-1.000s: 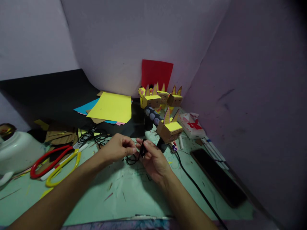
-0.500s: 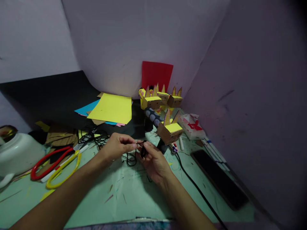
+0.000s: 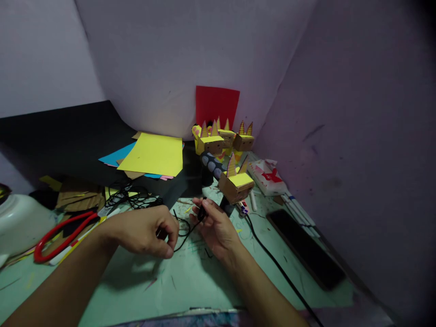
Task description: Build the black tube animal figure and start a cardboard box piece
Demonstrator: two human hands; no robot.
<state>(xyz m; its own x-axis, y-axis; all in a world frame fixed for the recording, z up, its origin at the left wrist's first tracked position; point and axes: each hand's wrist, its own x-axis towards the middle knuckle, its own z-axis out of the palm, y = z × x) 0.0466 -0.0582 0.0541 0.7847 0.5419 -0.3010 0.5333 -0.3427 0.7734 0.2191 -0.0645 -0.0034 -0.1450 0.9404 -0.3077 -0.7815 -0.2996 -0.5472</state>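
My left hand (image 3: 148,230) is closed in a pinch on a thin black cord (image 3: 186,237), low over the table. The cord runs taut up to my right hand (image 3: 218,231). There the thumb and fingers grip a small dark bundle (image 3: 202,212) that looks like wound cord; fingers hide part of it. Loose loops of the same cord lie between the hands. Just beyond my right hand stands a cardboard animal figure (image 3: 236,186) with a yellow top, pointed ears and a spotted dark body.
More cardboard figures (image 3: 211,144) stand behind, before a red sheet (image 3: 217,105). Coloured paper (image 3: 153,154), tangled cord (image 3: 127,195), scissors (image 3: 46,245) and a white pot (image 3: 23,222) are on the left. A phone (image 3: 306,250), black cable (image 3: 272,261) and white packet (image 3: 267,175) lie right.
My left hand has moved down and left, away from the right hand, drawing the cord out between them. My right hand keeps its hold on the bundle. The view has shifted slightly.
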